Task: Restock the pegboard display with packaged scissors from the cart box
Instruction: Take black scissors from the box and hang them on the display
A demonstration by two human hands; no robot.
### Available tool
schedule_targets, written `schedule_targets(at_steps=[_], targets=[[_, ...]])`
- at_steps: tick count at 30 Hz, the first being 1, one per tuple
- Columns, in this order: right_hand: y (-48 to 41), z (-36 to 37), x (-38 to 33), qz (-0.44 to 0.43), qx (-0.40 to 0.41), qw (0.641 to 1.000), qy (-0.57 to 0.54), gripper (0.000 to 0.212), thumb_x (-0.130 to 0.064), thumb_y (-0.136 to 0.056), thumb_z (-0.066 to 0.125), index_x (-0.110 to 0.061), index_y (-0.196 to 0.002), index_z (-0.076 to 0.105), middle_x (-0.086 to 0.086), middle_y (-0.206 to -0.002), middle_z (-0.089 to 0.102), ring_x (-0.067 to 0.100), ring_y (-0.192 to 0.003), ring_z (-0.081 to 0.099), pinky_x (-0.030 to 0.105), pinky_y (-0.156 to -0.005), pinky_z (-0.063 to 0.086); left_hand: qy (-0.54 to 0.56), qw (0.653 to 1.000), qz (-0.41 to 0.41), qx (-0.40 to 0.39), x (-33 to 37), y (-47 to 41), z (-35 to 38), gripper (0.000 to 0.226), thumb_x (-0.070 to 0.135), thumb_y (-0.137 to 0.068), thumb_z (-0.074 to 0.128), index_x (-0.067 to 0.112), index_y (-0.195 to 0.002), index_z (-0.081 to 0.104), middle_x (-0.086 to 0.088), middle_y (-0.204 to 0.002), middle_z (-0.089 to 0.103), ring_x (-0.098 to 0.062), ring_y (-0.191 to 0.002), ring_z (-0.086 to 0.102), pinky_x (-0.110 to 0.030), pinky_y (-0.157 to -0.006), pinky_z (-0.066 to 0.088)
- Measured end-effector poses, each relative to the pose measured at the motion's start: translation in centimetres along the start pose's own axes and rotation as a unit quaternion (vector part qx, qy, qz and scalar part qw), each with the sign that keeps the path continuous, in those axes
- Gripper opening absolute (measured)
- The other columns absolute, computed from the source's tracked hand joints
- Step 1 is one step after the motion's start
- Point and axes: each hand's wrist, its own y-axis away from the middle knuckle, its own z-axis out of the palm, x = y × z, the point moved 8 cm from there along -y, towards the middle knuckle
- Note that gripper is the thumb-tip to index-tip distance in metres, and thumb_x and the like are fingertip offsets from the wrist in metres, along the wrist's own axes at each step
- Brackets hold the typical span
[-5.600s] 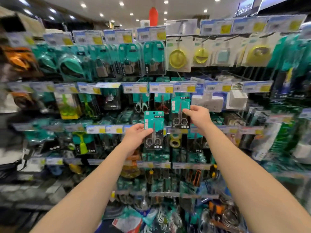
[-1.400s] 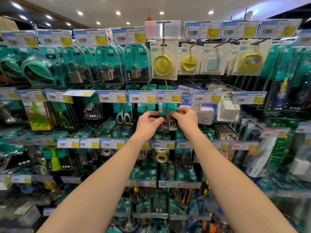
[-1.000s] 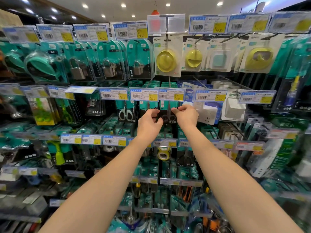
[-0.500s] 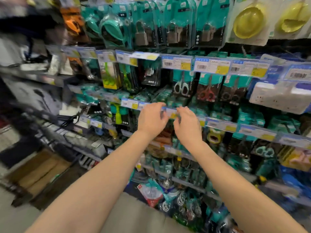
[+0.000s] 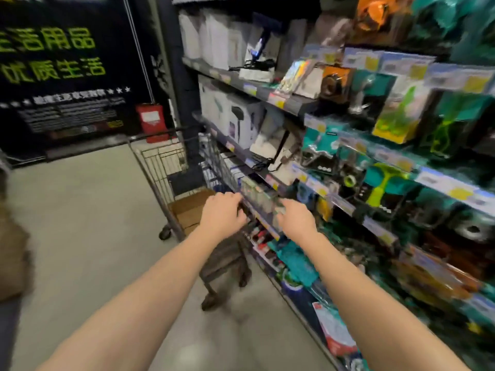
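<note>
The packaged scissors are not showing anywhere you could pick out right now: the view is smearing, and the cardboard box (image 5: pixel 191 210) they are meant to be coming from is sitting low in the cart (image 5: pixel 160 159), with its inside partly hidden behind your left hand (image 5: pixel 222 216). That hand is hovering above the near edge of the box, fingers loosely bent and holding nothing. Your right hand (image 5: pixel 296 220) is hanging apart from it, just as empty and relaxed, close to the lower shelf edge of the pegboard display (image 5: pixel 439 183). The likely trouble is coming from that closeness. With the picture blurring this much, your right knuckles could be catching a hanging pack or a price strip and knocking it to the floor (image 5: pixel 93 223). A blind dip into the box could also be bringing up two packs stuck together, or the wrong item. The cart is standing tight against the shelving, so a bump could be rolling it away. By count: one cart, one box, two hands, no pack in either.
</note>
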Motion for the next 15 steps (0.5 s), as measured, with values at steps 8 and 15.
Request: schedule_targets(at_steps=[8,15], targets=[[-8.5,15.8,-15.1,-0.040,-0.128,0.991,0.024,0.046,-0.029,-0.099,0.055,-0.016,-0.143,0.058,0.008,-0.131,0.069,0.029,-0.113,0.068,0.044,-0.090,0.059,-0.043,0.988,-0.119,-0.087,-22.0,2.6,4.3,0.032,0.040,-0.092,0.050,0.019,-0.114,0.061,-0.008,-0.117,0.067,-0.032,-0.110,0.062,-0.040,-0.092,0.046],[-15.1,26.9,-23.7,-0.049,-0.197,0.979,0.037,0.047,-0.032,-0.100,0.056,-0.010,-0.142,0.057,0.011,-0.143,0.060,0.031,-0.132,0.056,0.039,-0.107,0.047,-0.011,0.969,-0.209,-0.130,-34.7,3.4,9.0,0.045,0.040,-0.096,0.051,0.017,-0.135,0.054,-0.009,-0.131,0.064,-0.034,-0.120,0.059,-0.042,-0.098,0.046]])
